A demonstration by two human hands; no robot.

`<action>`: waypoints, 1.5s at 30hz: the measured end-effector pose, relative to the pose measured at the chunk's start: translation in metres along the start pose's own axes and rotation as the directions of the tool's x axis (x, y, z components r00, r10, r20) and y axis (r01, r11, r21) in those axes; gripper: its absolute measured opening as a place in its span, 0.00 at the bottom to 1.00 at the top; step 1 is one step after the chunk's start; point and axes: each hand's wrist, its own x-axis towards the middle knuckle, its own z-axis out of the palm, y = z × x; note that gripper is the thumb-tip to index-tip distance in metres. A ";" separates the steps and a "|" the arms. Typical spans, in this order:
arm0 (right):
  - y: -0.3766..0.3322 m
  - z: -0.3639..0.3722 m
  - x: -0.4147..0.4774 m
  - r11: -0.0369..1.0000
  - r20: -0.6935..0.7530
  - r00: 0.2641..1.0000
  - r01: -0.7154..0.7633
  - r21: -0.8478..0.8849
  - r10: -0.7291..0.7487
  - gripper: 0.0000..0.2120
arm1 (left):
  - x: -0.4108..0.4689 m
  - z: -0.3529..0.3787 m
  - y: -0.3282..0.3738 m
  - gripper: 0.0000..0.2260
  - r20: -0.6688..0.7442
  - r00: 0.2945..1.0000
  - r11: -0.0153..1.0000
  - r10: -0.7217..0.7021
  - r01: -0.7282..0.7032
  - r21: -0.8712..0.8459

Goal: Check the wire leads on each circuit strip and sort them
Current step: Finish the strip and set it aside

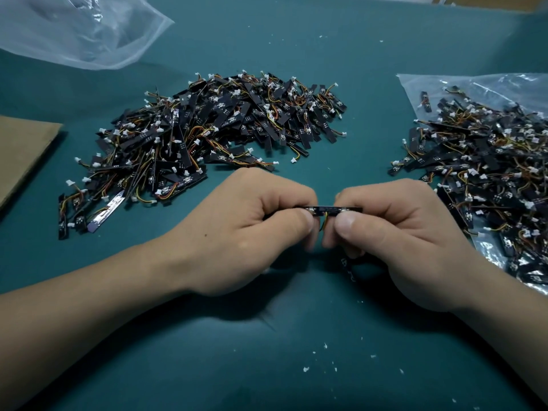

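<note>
A matte teal mat [267, 40] covers my bench. On it lie two tangled heaps of flat black strips: the middle heap [207, 123] and the right heap [489, 173], which lies on a crinkled clear bag [430, 84]. A second bag [74, 31] and one brown cardboard sheet [23, 149] lie to the left. My left hand [252, 229] and right hand [400, 241] pinch one strip [326, 209] by its ends, level above the mat, thin wires [324, 222] dangling.

No words or numbers can be read. The black circuit strips [237, 114] in the piles carry tiny white marks, too small to tell. Faint pale marks [349, 266] on the counter [267, 366] are blurred.
</note>
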 end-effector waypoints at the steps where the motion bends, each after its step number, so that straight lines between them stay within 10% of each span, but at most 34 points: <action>1: 0.000 0.000 0.000 1.000 0.010 1.000 -0.001 -0.004 0.001 0.11 | 0.000 0.000 0.000 0.12 0.002 1.000 1.000 -0.004 0.004 -0.002; 13: 0.001 0.006 0.001 0.955 -0.045 0.998 0.022 -0.295 -0.038 0.13 | 0.000 0.005 0.004 0.11 -0.099 0.995 0.979 0.017 0.004 0.206; 45: 0.001 0.006 0.000 0.962 -0.044 0.998 0.022 -0.272 -0.035 0.13 | 0.000 0.006 0.002 0.13 -0.136 0.989 0.970 0.053 -0.018 0.244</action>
